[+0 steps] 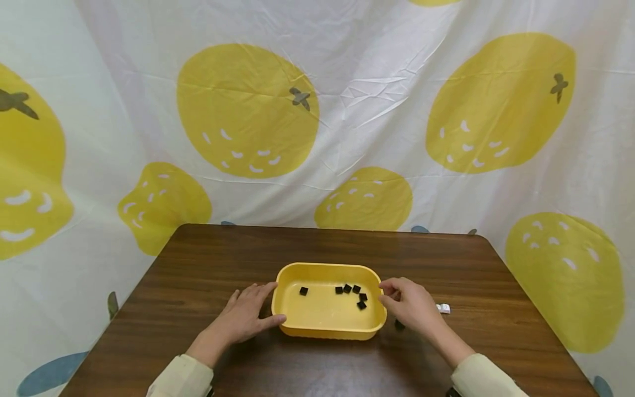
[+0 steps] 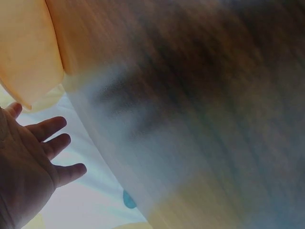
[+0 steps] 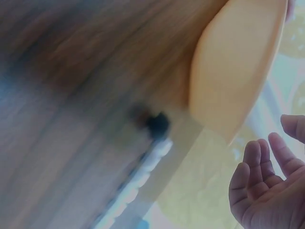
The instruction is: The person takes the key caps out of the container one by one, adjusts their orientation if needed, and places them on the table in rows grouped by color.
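Note:
A shallow yellow tub (image 1: 322,333) stands on the brown table, with several small black square pieces (image 1: 348,288) on its floor. Most lie in a loose curve toward the right, and one black piece (image 1: 303,291) sits apart at the left. My left hand (image 1: 243,317) spreads its fingers at the tub's left end, thumb and index tips right at the rim. At the opposite end is my right hand (image 1: 409,303), its fingers loosely bent and its fingertips at the rim. The right wrist view shows nothing between that hand's thumb and fingers (image 3: 255,164).
Under the right wrist a black piece (image 1: 399,325) lies on the table (image 1: 238,251). Beyond it is a white object (image 1: 444,309), seen in the right wrist view as a long bumpy white row (image 3: 133,188). Behind the table hangs a lemon-print cloth (image 1: 357,138).

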Available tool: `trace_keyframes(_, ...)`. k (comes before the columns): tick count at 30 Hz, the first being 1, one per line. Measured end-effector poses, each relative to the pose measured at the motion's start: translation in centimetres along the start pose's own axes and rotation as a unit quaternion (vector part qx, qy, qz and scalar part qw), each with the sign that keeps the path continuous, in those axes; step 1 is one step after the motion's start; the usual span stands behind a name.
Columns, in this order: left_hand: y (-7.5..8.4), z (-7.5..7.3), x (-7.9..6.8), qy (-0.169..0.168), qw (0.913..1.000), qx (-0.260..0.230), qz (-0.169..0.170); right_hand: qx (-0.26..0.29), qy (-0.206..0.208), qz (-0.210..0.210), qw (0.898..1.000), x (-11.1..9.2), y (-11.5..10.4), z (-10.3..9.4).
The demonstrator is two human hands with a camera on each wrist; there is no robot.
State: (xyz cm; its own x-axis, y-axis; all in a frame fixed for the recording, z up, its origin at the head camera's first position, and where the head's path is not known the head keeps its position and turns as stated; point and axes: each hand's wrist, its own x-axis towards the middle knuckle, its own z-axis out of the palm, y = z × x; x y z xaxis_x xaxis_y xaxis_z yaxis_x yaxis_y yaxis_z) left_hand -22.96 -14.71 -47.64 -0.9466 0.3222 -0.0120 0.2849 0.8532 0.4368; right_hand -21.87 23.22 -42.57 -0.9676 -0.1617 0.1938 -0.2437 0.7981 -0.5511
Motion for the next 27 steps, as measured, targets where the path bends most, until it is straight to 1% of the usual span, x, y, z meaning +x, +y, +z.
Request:
trace_keyframes(3,0.0,0.0,0.0,-0.002,1.0000,0.000,0.001,-0.003,-0.002,-0.010,1.000,0.6,-1.3,0.6)
trace_keyframes(9,-0.1,0.1,0.1,0.002,1.0000,0.005,0.003,0.005,-0.015,-0.013,1.000,1.8,-3.8,2.6)
trace_keyframes(12,-0.2,0.1,0.0,0.004,0.9999,0.010,0.004,0.002,-0.013,-0.028,1.000,2.5,-4.9,3.7)
trace_keyframes(15,-0.2,0.0,0.0,0.006,0.9998,0.016,0.005,-0.009,-0.010,-0.055,0.998,3.1,-5.9,4.9)
trace_keyframes(18,-0.2,0.0,0.0,0.009,0.9996,0.024,0.008,-0.019,-0.026,-0.064,0.997,3.7,-6.7,6.0)
trace_keyframes(20,-0.2,0.0,0.0,0.010,0.9995,0.027,0.009,-0.027,-0.041,-0.056,0.997,4.0,-7.2,6.6)
trace_keyframes(22,-0.2,0.0,0.0,0.010,0.9995,0.028,0.011,-0.035,-0.059,-0.040,0.997,4.4,-7.7,7.2)
trace_keyframes(27,-0.2,0.1,0.0,0.010,0.9996,0.023,0.009,-0.055,-0.078,-0.015,0.995,5.2,-8.2,8.7)
